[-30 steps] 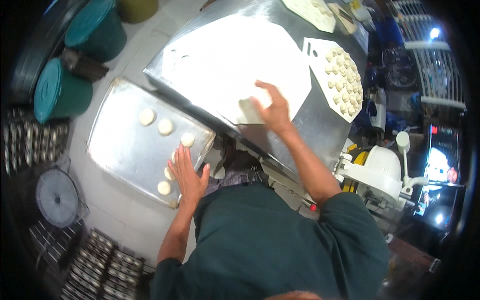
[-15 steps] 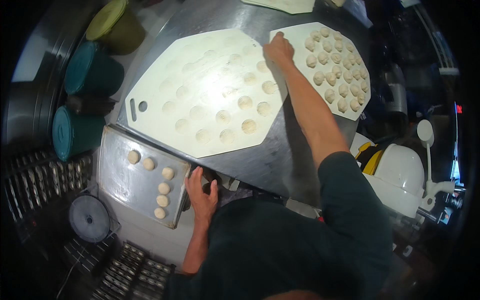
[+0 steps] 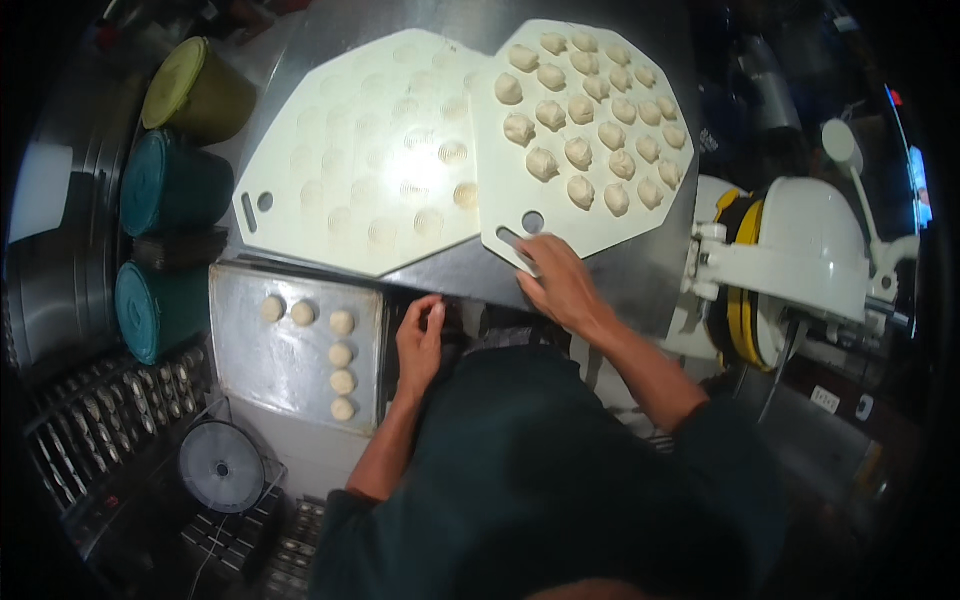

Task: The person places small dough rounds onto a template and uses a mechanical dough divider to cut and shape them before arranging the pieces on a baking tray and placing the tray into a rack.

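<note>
My right hand grips the handle-slot corner of an octagonal white board bearing many shaped dough pieces. This board overlaps the right edge of a second white board with ringed round dimples and no dough on it. My left hand is open, fingers slightly curved, by the front edge of the steel table, just right of a metal sheet tray. On that tray several round dough balls lie in an L shape.
Lidded yellow and teal buckets stand along the left, above slotted metal pans and a round grey fan. A large white machine with yellow trim stands at the table's right, with a lit screen beyond it.
The dough-laden board has shifted left and toward me, against the dimpled board. My right hand has moved from its far corner to the near handle. My left hand has left the dough balls.
</note>
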Action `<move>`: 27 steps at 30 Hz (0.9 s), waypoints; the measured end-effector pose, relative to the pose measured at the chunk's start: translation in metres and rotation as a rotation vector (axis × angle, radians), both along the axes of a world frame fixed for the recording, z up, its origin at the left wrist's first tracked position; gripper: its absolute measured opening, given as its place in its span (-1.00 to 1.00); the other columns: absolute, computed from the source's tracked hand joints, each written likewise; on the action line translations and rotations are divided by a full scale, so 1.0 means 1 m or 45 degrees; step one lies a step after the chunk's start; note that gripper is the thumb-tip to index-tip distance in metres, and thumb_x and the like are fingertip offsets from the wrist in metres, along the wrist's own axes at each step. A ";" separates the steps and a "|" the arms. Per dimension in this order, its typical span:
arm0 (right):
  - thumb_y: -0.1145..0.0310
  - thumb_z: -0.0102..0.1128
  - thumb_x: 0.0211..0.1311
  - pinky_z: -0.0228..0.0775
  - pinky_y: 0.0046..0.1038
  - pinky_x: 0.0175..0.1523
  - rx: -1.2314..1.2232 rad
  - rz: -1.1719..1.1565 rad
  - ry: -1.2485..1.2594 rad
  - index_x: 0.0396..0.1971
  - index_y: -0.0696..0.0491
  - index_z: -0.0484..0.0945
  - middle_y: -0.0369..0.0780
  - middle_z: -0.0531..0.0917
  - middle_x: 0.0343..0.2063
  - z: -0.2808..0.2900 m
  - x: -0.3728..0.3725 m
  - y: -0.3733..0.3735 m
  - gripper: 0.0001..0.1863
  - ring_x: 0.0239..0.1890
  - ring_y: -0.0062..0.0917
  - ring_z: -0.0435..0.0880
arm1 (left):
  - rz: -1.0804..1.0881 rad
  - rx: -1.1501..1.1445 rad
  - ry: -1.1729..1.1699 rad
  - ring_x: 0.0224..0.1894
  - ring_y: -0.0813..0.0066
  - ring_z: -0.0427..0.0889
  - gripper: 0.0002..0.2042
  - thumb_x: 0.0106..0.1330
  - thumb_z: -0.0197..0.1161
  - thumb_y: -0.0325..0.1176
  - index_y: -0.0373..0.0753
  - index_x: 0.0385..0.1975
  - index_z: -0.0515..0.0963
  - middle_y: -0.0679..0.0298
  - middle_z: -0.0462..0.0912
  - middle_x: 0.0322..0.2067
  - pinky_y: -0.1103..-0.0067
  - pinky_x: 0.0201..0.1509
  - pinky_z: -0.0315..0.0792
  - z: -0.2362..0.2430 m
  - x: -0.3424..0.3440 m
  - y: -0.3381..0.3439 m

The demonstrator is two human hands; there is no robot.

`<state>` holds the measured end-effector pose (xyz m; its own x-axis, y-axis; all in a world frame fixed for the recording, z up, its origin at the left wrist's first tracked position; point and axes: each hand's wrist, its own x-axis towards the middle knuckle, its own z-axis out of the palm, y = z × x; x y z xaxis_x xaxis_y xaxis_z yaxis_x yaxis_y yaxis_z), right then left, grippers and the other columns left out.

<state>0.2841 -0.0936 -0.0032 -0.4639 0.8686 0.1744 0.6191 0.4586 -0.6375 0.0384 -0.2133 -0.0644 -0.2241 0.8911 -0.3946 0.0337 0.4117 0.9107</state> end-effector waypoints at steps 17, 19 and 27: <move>0.15 0.06 0.57 0.43 -0.19 -0.23 -0.989 -1.532 1.973 -0.17 0.03 0.38 -0.37 0.26 -0.61 -0.048 0.045 -0.236 -0.76 -0.53 -0.49 0.32 | -0.022 -0.230 -0.789 0.03 0.43 0.58 -0.44 0.60 -0.19 0.18 -0.22 0.10 0.46 0.22 0.60 0.06 0.47 0.03 0.45 -0.028 -0.027 0.017; 0.08 0.10 0.54 0.37 -0.29 -0.29 -1.031 -1.605 2.114 -0.12 -0.01 0.42 -0.39 0.25 -0.61 -0.044 0.058 -0.267 -0.73 -0.56 -0.55 0.30 | -0.053 -0.218 -0.859 0.13 0.43 0.55 -0.44 0.61 -0.20 0.17 -0.21 0.19 0.44 0.25 0.57 0.16 0.46 0.09 0.45 -0.028 -0.013 0.012; -0.04 0.25 0.40 0.10 -0.56 -0.61 -0.697 -2.358 1.629 -0.30 -0.03 0.54 -0.45 0.27 -0.67 -0.068 0.168 -0.388 -0.64 -0.71 -0.72 0.18 | 0.262 -0.466 -1.237 0.44 0.01 0.30 -0.27 0.55 -0.27 0.24 -0.28 0.42 0.26 0.07 0.36 0.40 0.11 0.55 0.10 0.006 0.042 -0.049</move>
